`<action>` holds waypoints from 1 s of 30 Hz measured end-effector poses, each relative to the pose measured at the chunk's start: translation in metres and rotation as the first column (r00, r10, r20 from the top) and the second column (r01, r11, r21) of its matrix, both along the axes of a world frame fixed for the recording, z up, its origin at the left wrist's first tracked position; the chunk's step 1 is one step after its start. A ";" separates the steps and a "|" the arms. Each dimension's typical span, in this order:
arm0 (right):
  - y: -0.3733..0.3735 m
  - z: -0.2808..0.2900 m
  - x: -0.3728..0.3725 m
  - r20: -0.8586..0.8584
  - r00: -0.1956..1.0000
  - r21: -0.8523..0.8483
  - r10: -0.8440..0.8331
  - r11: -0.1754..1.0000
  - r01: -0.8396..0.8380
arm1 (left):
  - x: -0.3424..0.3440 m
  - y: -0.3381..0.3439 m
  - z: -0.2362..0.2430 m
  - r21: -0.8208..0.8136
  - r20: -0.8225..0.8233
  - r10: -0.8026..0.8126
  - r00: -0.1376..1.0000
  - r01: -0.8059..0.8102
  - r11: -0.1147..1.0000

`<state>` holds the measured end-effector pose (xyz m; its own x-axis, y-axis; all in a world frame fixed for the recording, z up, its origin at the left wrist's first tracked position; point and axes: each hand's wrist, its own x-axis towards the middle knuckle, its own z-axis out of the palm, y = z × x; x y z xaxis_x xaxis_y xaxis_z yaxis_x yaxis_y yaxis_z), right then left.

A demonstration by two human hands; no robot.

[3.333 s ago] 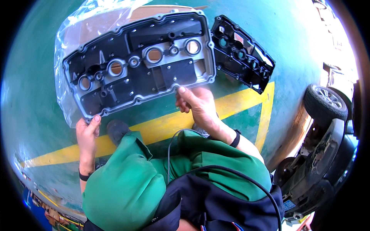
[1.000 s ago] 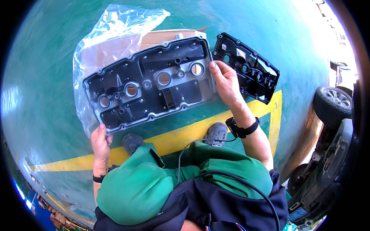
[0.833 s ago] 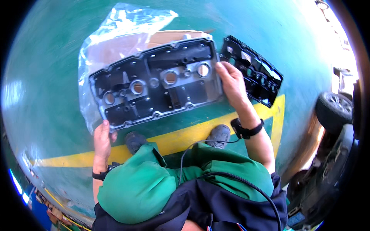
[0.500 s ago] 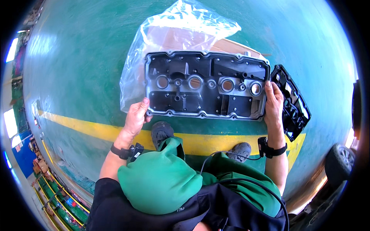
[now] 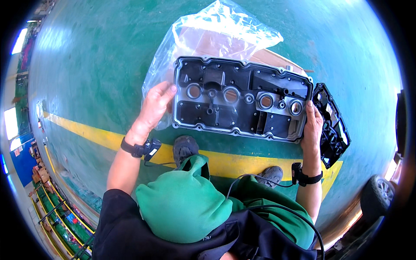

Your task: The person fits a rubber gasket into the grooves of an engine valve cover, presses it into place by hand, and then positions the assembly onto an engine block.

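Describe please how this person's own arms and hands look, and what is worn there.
The left hand and right hand wear no gloves. On the left: a black wrist strap with a small dark box and pale label, and a short dark sleeve that leaves the forearm bare. On the right: a black wristband with a dark unit, which a thin dark cable reaches.

Glossy green floor, pale glare at upper left, bluish sheen toward right; yellow stripe painted across it, angling off at lower right; pale wall curving along left rim; bright white window set there; blue panel below; brown boxes beside panel; yellow rails at lower left; vehicle wheel at lower right, warm light near it.
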<state>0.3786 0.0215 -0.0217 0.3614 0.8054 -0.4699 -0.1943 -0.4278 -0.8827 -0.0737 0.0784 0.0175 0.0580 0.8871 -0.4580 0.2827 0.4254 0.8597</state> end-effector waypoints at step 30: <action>0.000 -0.013 -0.004 0.125 0.992 0.027 -0.004 1.000 0.000 | -0.053 0.015 -0.010 0.010 0.140 0.396 0.908 -0.401 0.916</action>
